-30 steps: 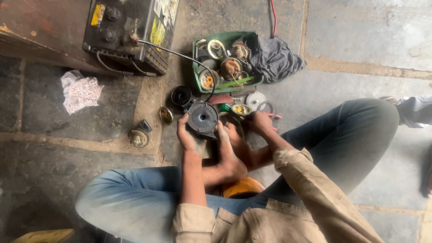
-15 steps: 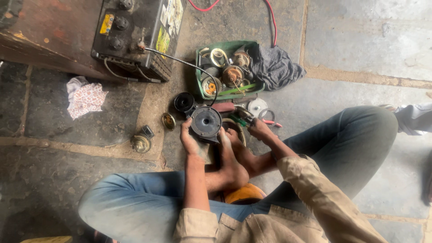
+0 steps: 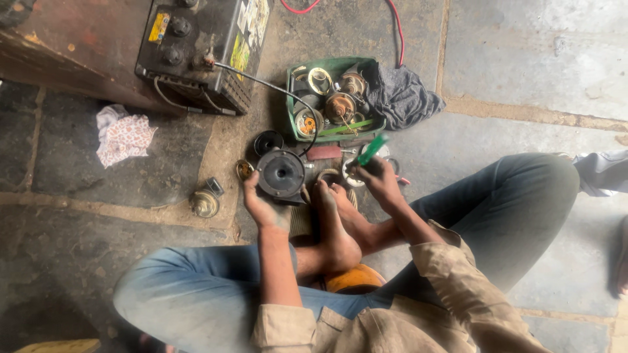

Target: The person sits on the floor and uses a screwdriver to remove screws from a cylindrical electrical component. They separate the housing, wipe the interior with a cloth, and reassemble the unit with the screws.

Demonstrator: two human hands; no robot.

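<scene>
Black car battery (image 3: 203,46) stands above the green plastic tray (image 3: 337,99). Below the tray, the left hand (image 3: 261,204) grips the round black horn (image 3: 281,173). Now the right hand (image 3: 376,180) has lifted the green-handled screwdriver (image 3: 371,150), fingers closed around it.

We count one black round part (image 3: 281,174) at our left hand (image 3: 261,206), one green-handled tool (image 3: 371,150) in our right hand (image 3: 378,182), one green tray (image 3: 337,65) beyond both.
</scene>
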